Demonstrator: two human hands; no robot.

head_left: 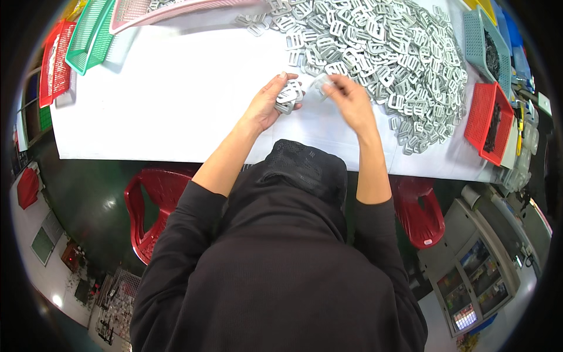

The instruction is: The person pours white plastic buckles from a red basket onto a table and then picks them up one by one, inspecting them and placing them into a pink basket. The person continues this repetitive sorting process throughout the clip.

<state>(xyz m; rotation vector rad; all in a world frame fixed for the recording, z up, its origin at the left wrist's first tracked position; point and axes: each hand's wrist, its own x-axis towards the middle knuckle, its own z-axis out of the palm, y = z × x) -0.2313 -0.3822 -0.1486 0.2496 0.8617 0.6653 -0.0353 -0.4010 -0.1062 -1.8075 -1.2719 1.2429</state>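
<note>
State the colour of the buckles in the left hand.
The buckles in the left hand are silvery grey, best seen in the head view.

I have a white-covered table before me, with dark green floor (a patch of light gleams on it) past its near edge. A red plastic chair stands left along that edge, another red chair right. Beyond the near left corner rises a pale wall; beyond the near right, a grey cabinet with glass doors
</note>
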